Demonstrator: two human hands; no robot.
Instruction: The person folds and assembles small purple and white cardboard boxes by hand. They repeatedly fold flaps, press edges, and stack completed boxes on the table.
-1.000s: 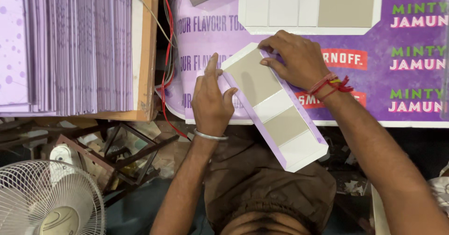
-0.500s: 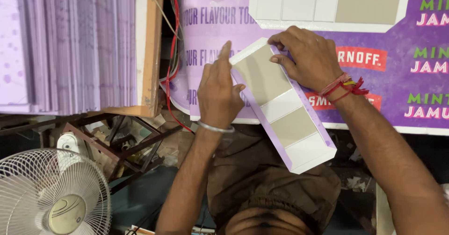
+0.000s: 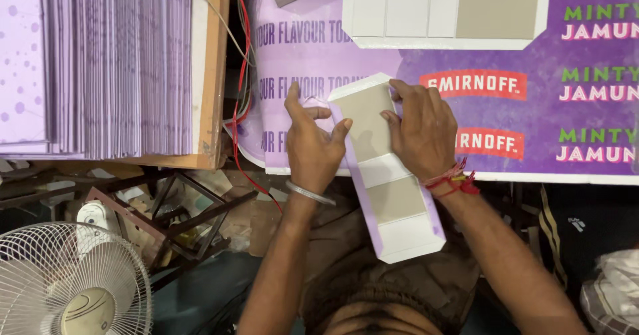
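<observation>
Two bare forearms, no sleeves. Left hand (image 3: pixel 313 150): thin silver bangle at wrist, well back from fingers. Right hand (image 3: pixel 421 130): red/orange thread band w/ knot, just behind knuckles. Brown garment below.

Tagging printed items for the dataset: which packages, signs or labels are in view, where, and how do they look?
Carton blank: long, lilac-edged, beige and white panels, between left hand and right hand.
Poster: purple worktop sheet, white, green and red lettering.
Flat blank: top centre, white and beige.
Sheet stack: left, lilac.
</observation>
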